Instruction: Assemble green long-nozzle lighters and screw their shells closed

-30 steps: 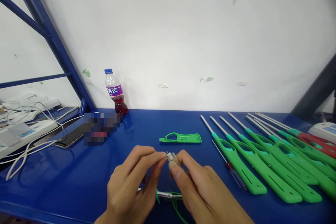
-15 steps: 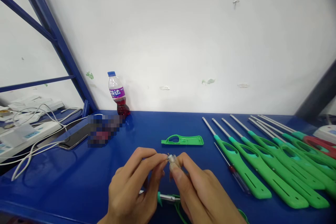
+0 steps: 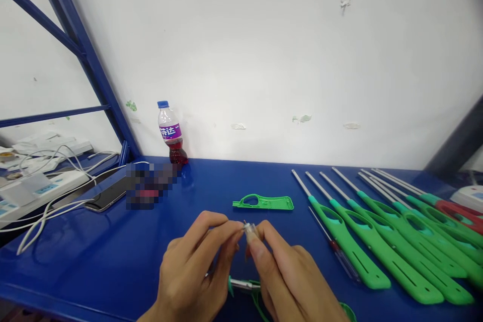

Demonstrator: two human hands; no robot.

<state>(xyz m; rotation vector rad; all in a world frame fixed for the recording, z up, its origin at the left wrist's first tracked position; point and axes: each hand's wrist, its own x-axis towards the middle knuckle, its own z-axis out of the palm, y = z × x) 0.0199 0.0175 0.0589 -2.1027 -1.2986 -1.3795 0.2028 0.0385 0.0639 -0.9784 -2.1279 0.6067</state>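
Observation:
Between the thumb and forefinger of my right hand (image 3: 290, 271) is a small whitish, partly clear part (image 3: 249, 229) with a thin pin or wire at its tip. My left hand (image 3: 199, 266) is closed in a pinch right beside that tip; what its fingertips hold, if anything, is too small to make out. Below both hands lies an opened long-nosed lighter (image 3: 245, 285) with a metal tube and green body, largely hidden by them. A green half-shell of a lighter handle (image 3: 271, 203) rests beyond my fingers, its inner side up.
On the right lie several green long-nosed lighters (image 3: 362, 251), a red one (image 3: 458, 214) and a screwdriver (image 3: 341, 256). A drink bottle (image 3: 171, 133) stands against the wall. Phone (image 3: 109, 196), cables and power strip (image 3: 56, 186) fill the left of the blue table (image 3: 94, 261).
The view has shifted slightly. Both hands keep nearly the same pose, and the small part has turned a little in my right fingers.

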